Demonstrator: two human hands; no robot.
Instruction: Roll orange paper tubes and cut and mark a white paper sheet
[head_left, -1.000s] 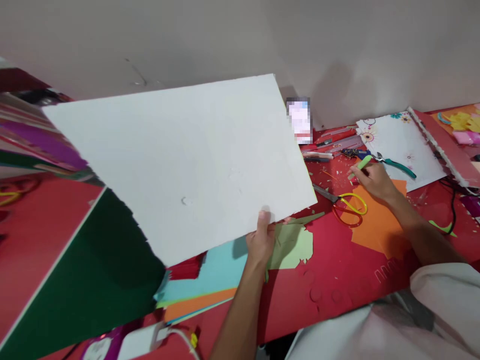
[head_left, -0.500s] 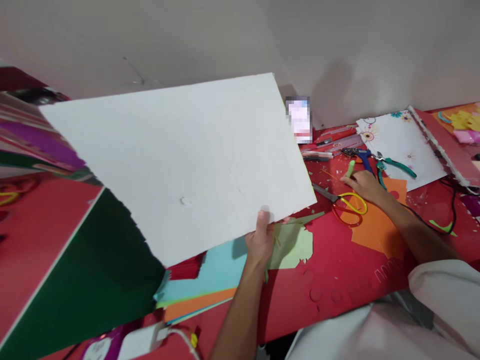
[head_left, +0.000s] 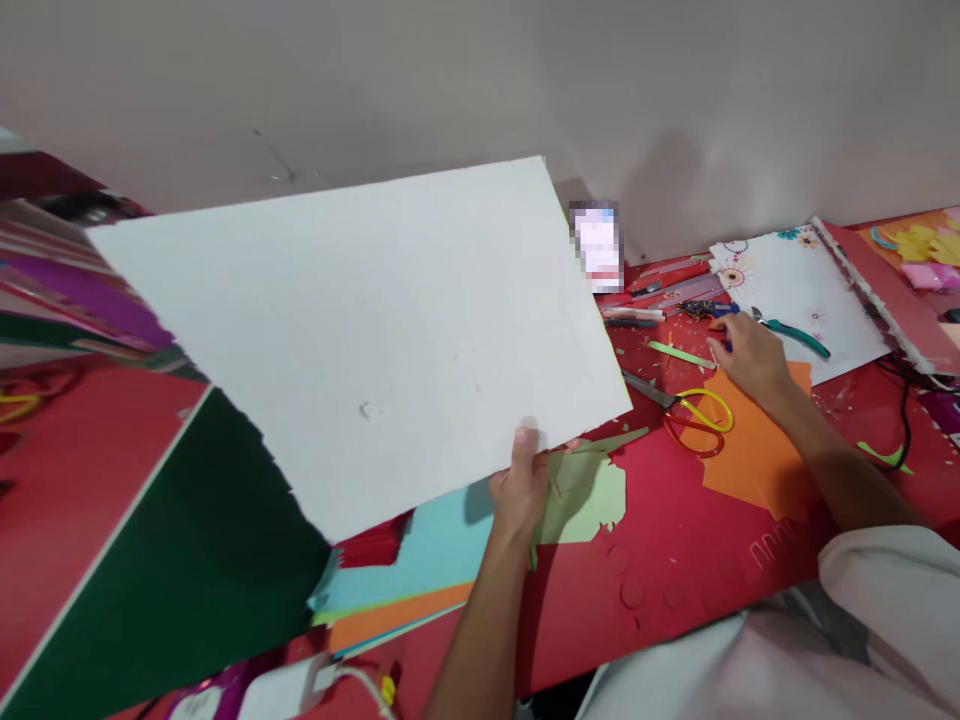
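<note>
A large white board (head_left: 420,320) is tilted up in front of me. My left hand (head_left: 521,485) grips its lower edge near the right corner, thumb on the front and the other fingers mostly hidden behind. Over the handle of a blue glue gun (head_left: 709,309), my right hand (head_left: 754,355) has its thumb and forefinger apart; the hand covers part of the handle. A light green strip (head_left: 681,354) lies just left of that hand. Scissors (head_left: 701,415) with yellow and red handles rest below it, partly on orange paper (head_left: 757,440). Green-handled cutting pliers (head_left: 795,335) lie to the right.
A phone with a blurred screen (head_left: 598,245) leans against the wall (head_left: 465,80). Blue paper (head_left: 442,535) and pale green paper (head_left: 589,495) lie under the board. A white adapter (head_left: 281,690) sits at the front left. A black cord (head_left: 906,425) curves at the right.
My right hand has let go of the light green strip, which now lies on the table. That hand has moved up and right to the glue gun. The board stays in my left hand.
</note>
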